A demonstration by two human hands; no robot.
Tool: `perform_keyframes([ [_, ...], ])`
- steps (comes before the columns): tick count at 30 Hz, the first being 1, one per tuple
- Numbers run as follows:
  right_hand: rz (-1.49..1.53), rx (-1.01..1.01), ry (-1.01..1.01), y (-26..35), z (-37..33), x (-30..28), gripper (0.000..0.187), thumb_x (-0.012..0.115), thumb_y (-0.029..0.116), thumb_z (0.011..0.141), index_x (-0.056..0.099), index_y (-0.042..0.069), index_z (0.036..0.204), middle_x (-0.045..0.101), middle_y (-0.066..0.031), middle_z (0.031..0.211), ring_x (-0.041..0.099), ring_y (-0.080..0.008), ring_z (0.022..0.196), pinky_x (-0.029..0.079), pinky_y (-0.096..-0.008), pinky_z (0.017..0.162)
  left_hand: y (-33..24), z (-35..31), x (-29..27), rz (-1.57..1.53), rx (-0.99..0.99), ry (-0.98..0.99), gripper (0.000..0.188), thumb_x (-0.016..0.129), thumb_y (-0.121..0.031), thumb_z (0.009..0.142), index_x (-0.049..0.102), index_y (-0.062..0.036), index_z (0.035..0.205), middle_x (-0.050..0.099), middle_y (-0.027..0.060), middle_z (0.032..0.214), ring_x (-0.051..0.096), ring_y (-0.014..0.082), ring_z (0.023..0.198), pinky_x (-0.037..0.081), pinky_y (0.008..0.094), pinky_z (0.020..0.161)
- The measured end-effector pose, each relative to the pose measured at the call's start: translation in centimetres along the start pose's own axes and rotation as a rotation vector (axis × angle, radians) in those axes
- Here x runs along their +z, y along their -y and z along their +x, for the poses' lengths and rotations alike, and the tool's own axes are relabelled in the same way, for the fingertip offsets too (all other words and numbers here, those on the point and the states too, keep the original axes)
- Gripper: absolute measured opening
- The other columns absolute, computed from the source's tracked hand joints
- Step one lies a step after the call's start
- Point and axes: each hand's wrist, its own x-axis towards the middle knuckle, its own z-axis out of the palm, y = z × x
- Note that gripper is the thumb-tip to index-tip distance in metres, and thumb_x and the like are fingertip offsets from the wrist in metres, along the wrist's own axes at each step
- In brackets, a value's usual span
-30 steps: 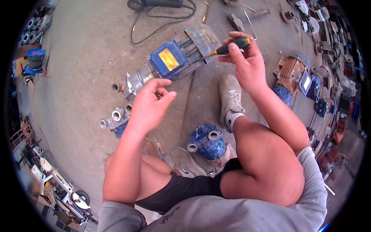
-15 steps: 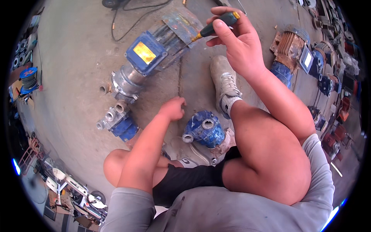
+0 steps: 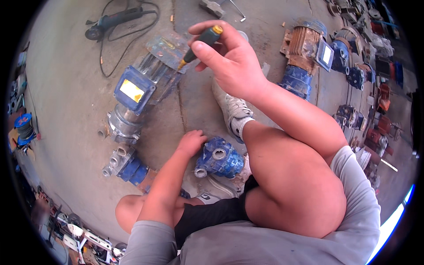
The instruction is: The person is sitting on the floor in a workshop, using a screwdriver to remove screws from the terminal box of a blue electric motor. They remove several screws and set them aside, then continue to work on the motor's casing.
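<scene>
My right hand (image 3: pixel 229 62) is closed around a screwdriver (image 3: pixel 204 40) with a dark green handle and a yellow end. Its shaft points down toward the side of a blue electric motor (image 3: pixel 147 70) with a square terminal box; whether the tip touches is hard to make out. A silvery metal flange (image 3: pixel 124 123) joins the motor's near end. Low between my legs, my left hand (image 3: pixel 191 142) hangs with loosely bent fingers, apparently empty, beside a worn blue pump housing (image 3: pixel 224 160) with round ports. Contact between those fingers and the housing cannot be judged.
An angle grinder (image 3: pixel 117 22) with a looping cord lies at the far left, and a hammer (image 3: pixel 213 7) at the far edge. Another blue pump part (image 3: pixel 132 170) sits left of my arm. A rusty motor (image 3: pixel 304 48) and several machine parts line the right side.
The view has shifted, so the floor items appear further left and lower, and the angle grinder is more fully seen. My left hand has come closer to the pump housing. The screwdriver remains gripped.
</scene>
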Motion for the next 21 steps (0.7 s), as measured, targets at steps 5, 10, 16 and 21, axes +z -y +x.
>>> perform_keyframes([
  [5,-0.004,-0.170,-0.153,2.2,2.0,-3.5,0.029,0.064,0.016,0.103,0.060,0.005,0.130,0.068,-0.0035,0.107,0.064,-0.0097,0.089,0.056,-0.0268,0.072,-0.3,0.4,0.7,0.016,-0.013,-0.023,0.013,0.060,-0.009,0.084,0.068,-0.0123,0.094,0.063,0.0082,0.100,0.063,0.0310,0.103,0.052,0.0447,0.089],
  [10,0.004,-0.243,-0.473,5.2,3.1,-9.3,0.029,0.062,0.021,0.106,0.058,0.007,0.131,0.068,-0.0027,0.107,0.070,-0.0112,0.090,0.060,-0.0279,0.068,-0.4,0.3,1.3,0.037,-0.031,-0.051,0.010,0.058,-0.011,0.086,0.067,-0.0108,0.091,0.063,0.0091,0.099,0.063,0.0312,0.101,0.052,0.0447,0.088],
  [16,-0.001,-0.326,-0.626,6.8,1.5,-14.7,0.026,0.060,0.020,0.107,0.060,0.007,0.128,0.067,-0.0020,0.099,0.068,-0.0112,0.083,0.057,-0.0270,0.067,-0.3,0.1,1.2,0.066,-0.087,-0.042,0.012,0.058,-0.016,0.089,0.066,-0.0075,0.091,0.064,0.0134,0.099,0.064,0.0355,0.099,0.053,0.0486,0.086],
  [21,-0.228,-0.214,-0.423,11.2,-4.9,-18.8,0.021,0.059,0.013,0.104,0.060,0.003,0.122,0.063,-0.0032,0.086,0.063,-0.0110,0.074,0.052,-0.0271,0.068,-0.4,-1.3,-3.3,-0.114,-0.344,-0.128,0.016,0.056,-0.019,0.087,0.063,-0.0046,0.089,0.065,0.0195,0.103,0.063,0.0415,0.096,0.051,0.0521,0.084],
])
